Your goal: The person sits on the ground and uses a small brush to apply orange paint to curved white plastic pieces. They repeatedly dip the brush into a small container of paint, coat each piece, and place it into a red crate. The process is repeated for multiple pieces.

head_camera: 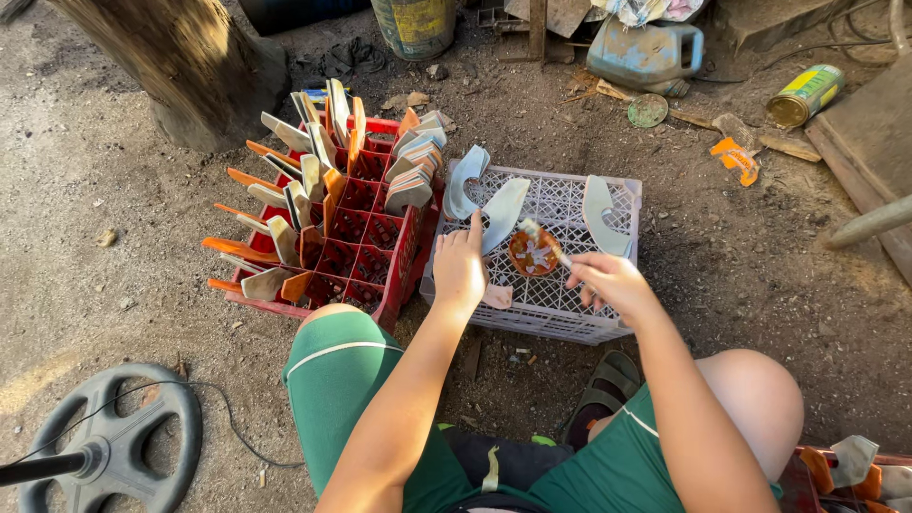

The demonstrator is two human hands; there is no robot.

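Our left hand (460,269) pins a pale piece (502,215) on the white crate (608,328), forefinger out; our right hand (608,281) pinches a brush (543,243) over an orange tin (533,254).

**Clutter on the Dirt Around the Work Spot**

A red divided crate (353,233) stood on the bare ground, its compartments stuffed with upright orange and pale curved pieces (285,204). A thick tree trunk (180,62) rose behind it. Farther back lay a blue plastic jug (646,52), a yellow-green tin can (806,95) on its side, and a yellow bucket (415,24). A grey steering wheel (114,442) rested at the near left corner.
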